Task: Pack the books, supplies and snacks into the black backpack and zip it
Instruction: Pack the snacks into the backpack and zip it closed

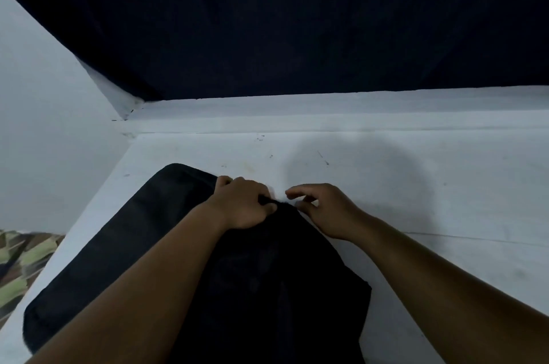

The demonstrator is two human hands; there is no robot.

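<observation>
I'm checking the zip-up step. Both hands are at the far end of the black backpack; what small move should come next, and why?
Probably the right hand should pinch the zipper pull. The left hand already grips the black backpack at its far end, while the right hand's fingers hover loosely curled beside it. The pull itself is too dark to see.

Left hand (243, 203): fingers curled, gripping black fabric at its far edge. Right hand (322, 209): fingers loosely curled just beside that grip; contact unclear.

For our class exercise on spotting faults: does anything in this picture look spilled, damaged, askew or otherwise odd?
Nothing stands out. The black backpack lies on the white table; the left hand holds its top edge, and the right hand hovers beside it, fingers curled. No books, supplies or snacks show. The table has only faint scuffs.
</observation>
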